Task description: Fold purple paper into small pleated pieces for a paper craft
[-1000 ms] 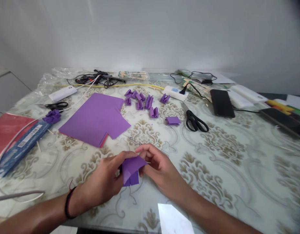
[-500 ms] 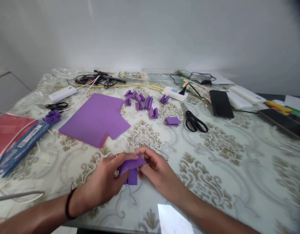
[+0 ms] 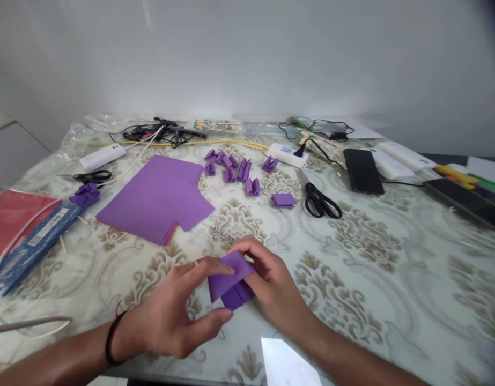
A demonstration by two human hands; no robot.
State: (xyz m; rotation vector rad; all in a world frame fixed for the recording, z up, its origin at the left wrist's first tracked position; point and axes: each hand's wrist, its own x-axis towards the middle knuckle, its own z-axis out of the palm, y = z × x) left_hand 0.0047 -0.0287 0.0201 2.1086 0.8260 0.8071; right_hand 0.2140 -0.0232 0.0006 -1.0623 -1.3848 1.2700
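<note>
2 hands meet over a small folded piece of purple paper [image 3: 231, 281] near the front edge of the patterned glass-topped table [image 3: 392, 279]. Compared with 1 second ago, the piece has turned and opened out: its pointed flap, which hung down between the hands, now lies flatter and wider, with a short doubled layer showing beneath it on the right. The left hand [image 3: 178, 313] has let go of its pinch; its fingers are spread, only the forefinger tip resting on the flap's upper edge, the thumb stretched out below without touching paper. The right hand [image 3: 271, 284] grips the piece, fingers curled over the far corner and thumb hidden under it (so the hold has passed to this hand). I judge a crease is being pressed rather than a new fold begun.

The paper looks thin, matt and sharply creased, with 2 layers overlapping.

Farther back lie a stack of flat purple paper sheets [image 3: 159, 198], a scatter of small finished purple folded units [image 3: 235, 169] and black-handled scissors [image 3: 317, 201].
</note>
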